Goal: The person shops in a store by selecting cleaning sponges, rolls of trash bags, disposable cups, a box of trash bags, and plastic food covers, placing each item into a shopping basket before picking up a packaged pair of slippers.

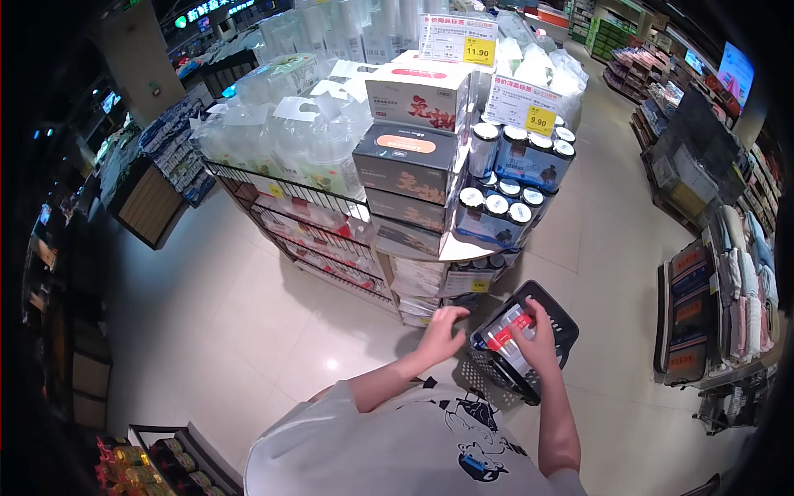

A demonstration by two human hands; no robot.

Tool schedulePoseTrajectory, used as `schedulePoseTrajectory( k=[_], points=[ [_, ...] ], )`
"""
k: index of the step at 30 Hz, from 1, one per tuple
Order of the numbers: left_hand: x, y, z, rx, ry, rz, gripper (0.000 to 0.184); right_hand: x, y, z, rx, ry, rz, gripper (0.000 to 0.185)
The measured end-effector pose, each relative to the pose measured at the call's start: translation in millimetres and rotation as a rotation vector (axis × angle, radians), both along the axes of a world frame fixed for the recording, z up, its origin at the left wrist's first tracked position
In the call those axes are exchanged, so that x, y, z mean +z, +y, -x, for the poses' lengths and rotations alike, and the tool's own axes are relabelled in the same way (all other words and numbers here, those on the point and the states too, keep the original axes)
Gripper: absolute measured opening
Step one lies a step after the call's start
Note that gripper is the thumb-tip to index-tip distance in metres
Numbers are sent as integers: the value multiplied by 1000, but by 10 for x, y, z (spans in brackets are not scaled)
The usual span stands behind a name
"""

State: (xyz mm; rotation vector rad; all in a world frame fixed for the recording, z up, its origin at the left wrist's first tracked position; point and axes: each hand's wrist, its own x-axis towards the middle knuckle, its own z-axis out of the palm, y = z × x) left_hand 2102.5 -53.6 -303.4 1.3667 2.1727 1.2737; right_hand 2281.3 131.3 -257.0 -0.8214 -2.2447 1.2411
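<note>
A dark shopping basket [565, 321] with perforated sides is in front of me, below the display stand. My right hand [538, 339] reaches over it, thumb and fingers on a clear or silvery pack with a red band [504, 332]. The pack lies in the basket's mouth, and its exact kind is not clear. Just left of the basket, my left hand [442, 337] is bent with thumb and fingers apart and nothing between them. Other things inside the basket are partly hidden by the pack and my right hand.
Ahead rises a display stand with stacked boxes [405, 169], wrapped packs of cans [499, 207], bagged plastic containers [314, 132] and price signs [459, 40]. Folded towels [744, 281] fill a rack on the right. Bottles [132, 467] stand at lower left.
</note>
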Motion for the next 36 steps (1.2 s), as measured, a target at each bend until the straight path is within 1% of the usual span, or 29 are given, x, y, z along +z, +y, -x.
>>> schedulePoseTrajectory(
  k=[1, 2, 3, 4, 5, 6, 7, 9, 10, 11, 12, 14, 16, 17, 19, 21, 23, 24, 25, 27, 28, 29, 30, 31, 32, 34, 35, 36],
  points=[
    [187, -56, 278, 149, -45, -92, 40, 234, 36, 270, 27, 63, 27, 62],
    [576, -92, 496, 311, -99, -204, 36, 472, 50, 545, 59, 113, 33, 62],
    [784, -128, 793, 375, -30, -311, 34, 698, 55, 801, 92, 162, 37, 62],
    [1063, -157, 1019, 430, -19, -372, 35, 904, 35, 1053, 102, 227, 41, 64],
    [1347, -175, 1185, 453, -42, -414, 39, 1066, 24, 1282, 114, 289, 45, 67],
    [1585, -190, 1327, 447, 2, -415, 44, 1144, 62, 1489, 95, 302, -28, 71],
    [1714, -204, 1470, 439, 17, -417, 54, 1215, 110, 1678, 77, 315, -104, 76],
    [1813, -200, 1695, 466, 55, -381, 64, 1469, 158, 1940, 76, 290, -150, 89],
    [1812, -178, 1775, 468, 46, -388, 64, 1512, 208, 2059, 99, 265, -202, 96],
    [1802, -143, 1839, 444, 59, -392, 67, 1597, 212, 2147, 116, 236, -179, 100],
    [1802, -117, 1888, 418, 76, -393, 71, 1638, 221, 2224, 128, 197, -184, 101],
    [1826, -59, 1934, 392, 38, -407, 72, 1687, 202, 2339, 132, 159, -188, 102],
    [1813, -40, 2008, 360, 14, -390, 75, 1699, 171, 2412, 101, 19, -85, 105],
    [1786, -30, 2053, 357, 7, -386, 75, 1627, 207, 2458, 96, 13, -82, 105],
    [1715, -6, 2124, 342, 44, -400, 75, 1382, 345, 2556, 151, 124, 5, 105],
    [1631, 15, 2162, 348, 52, -415, 77, 1326, 370, 2598, 150, 143, 21, 104],
    [1646, 33, 2138, 358, 65, -434, 79, 1327, 358, 2618, 180, 231, 35, 103],
    [1689, 22, 2085, 371, 21, -451, 79, 1341, 317, 2615, 193, 300, 111, 100],
    [1739, -5, 2027, 384, -24, -468, 80, 1363, 274, 2600, 192, 299, 110, 100],
    [1897, -100, 1874, 377, -44, -463, 80, 1451, 198, 2552, 237, 574, 399, 93],
    [1943, -152, 1779, 368, -64, -450, 80, 1522, 165, 2472, 242, 619, 431, 85],
    [1962, -194, 1686, 371, -73, -445, 80, 1709, 51, 2362, 259, 628, 434, 77],
    [1975, -223, 1596, 341, -51, -496, 77, 1721, 29, 2264, 231, 635, 445, 71],
    [1982, -242, 1510, 309, -29, -545, 76, 1714, 12, 2161, 201, 643, 456, 67],
    [1980, -247, 1434, 308, -35, -540, 76, 1732, -17, 2058, 196, 638, 459, 67],
    [1966, -251, 1286, 240, 120, -539, 71, 1724, -76, 1835, 61, 631, 640, 53],
    [1967, -248, 1209, 200, 197, -536, 69, 1645, -56, 1712, 47, 632, 646, 53],
    [1988, -252, 1126, 165, 197, -493, 65, 1535, -19, 1564, 13, 659, 728, 45]
  ],
)
